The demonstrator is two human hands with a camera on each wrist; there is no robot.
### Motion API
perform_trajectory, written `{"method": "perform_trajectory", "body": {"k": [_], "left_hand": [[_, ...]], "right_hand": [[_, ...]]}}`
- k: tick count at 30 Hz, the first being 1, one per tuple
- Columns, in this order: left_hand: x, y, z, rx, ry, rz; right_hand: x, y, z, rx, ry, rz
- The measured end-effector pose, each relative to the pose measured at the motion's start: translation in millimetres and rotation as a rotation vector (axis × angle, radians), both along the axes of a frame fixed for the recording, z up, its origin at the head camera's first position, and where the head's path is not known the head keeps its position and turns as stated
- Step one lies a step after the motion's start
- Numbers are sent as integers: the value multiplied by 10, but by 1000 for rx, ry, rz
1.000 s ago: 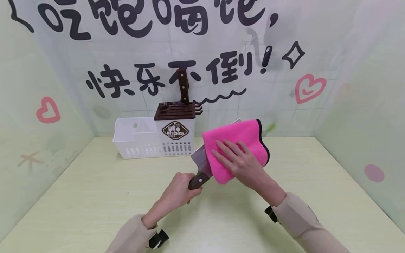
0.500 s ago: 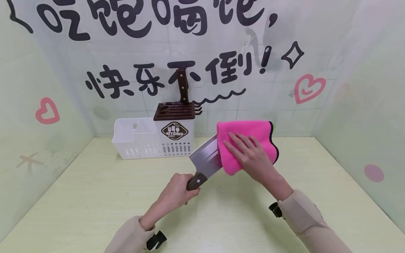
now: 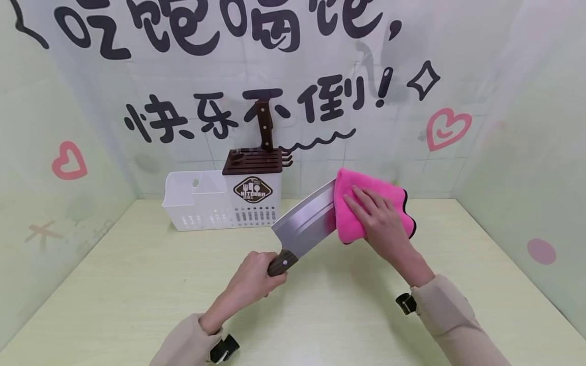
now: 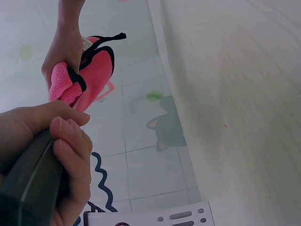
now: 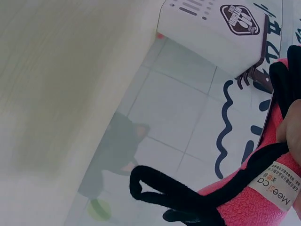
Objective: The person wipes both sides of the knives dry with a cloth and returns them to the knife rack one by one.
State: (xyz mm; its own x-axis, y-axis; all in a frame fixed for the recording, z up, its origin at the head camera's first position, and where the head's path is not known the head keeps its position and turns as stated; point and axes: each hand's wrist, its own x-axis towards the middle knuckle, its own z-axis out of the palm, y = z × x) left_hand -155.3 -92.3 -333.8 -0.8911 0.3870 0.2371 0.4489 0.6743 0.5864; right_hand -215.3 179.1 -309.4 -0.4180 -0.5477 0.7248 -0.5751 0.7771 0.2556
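Observation:
My left hand grips the dark wooden handle of a cleaver, its broad steel blade slanting up to the right above the table. Folded over the far end of the blade is a pink cloth with black edging, hiding the tip. The right hand holds this cloth, fingers laid along its near face. In the right wrist view the thumb presses the cloth's other side, near a white label and a black loop. Curled fingers wrap the handle in the left wrist view.
Behind the blade, against the back wall, stands a white plastic rack with a brown slotted top. A brown-handled knife stands upright in it. Pale wood-look table reaches the walls on both sides.
The right hand and pink cloth have slid up and right along the blade toward its tip, baring more steel. The left hand and handle have shifted only slightly left.

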Motion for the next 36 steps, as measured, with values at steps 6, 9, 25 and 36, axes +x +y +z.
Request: {"method": "perform_trajectory", "body": {"k": [6, 9, 25, 36], "left_hand": [[-1, 15, 2, -53, 72, 36], [3, 15, 5, -69, 80, 48], [20, 11, 25, -116, 41, 42], [17, 0, 30, -136, 145, -33]], "right_hand": [[-1, 61, -53, -168, -52, 48], [-2, 80, -88, -255, -84, 57], [68, 181, -80, -757, -524, 24], [96, 232, -21, -1060, -762, 5]]}}
